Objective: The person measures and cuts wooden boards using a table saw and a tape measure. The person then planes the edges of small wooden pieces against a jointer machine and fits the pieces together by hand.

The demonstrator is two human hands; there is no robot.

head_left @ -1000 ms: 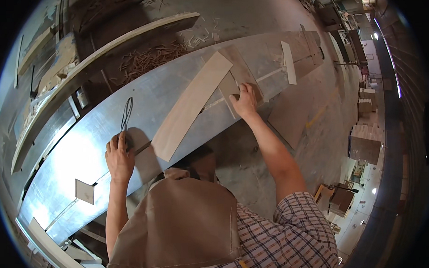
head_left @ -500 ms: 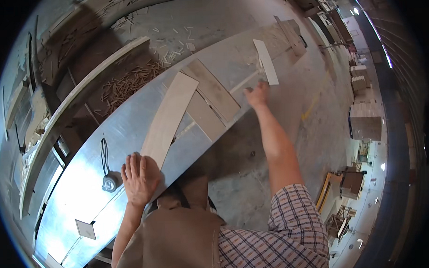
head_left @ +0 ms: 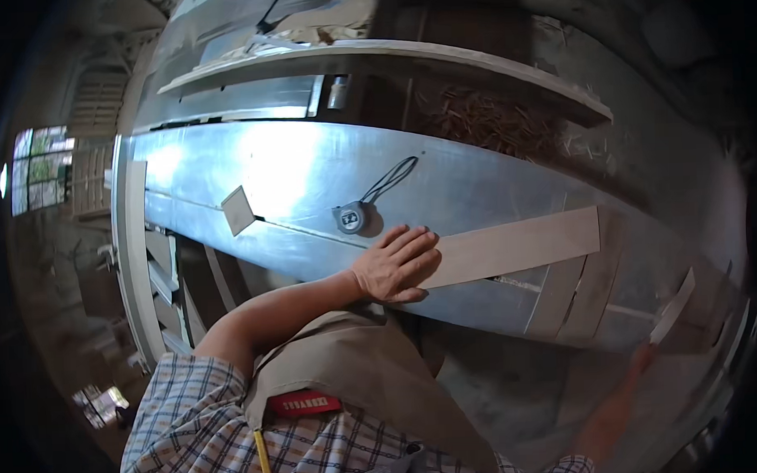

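A person's left hand [head_left: 394,265] lies flat, fingers together, on one end of a long wooden strip [head_left: 512,247] on the metal-topped desk [head_left: 293,169], beside a tape measure [head_left: 352,217]. The blurred right hand [head_left: 641,362] grips a smaller strip [head_left: 673,307] at the desk's far end.

A round grey tape measure [head_left: 352,217] with a black loop cord lies on the shiny metal table [head_left: 293,169], near a small square wooden offcut [head_left: 237,210]; wood shavings [head_left: 491,120] are piled behind

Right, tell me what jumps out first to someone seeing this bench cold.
The left hand lies flat on the end of a long pale wood strip across the shiny metal bench top. Just beyond its fingers sits a tape measure with a looped cord. Far right, the blurred right hand reaches a thin slat.
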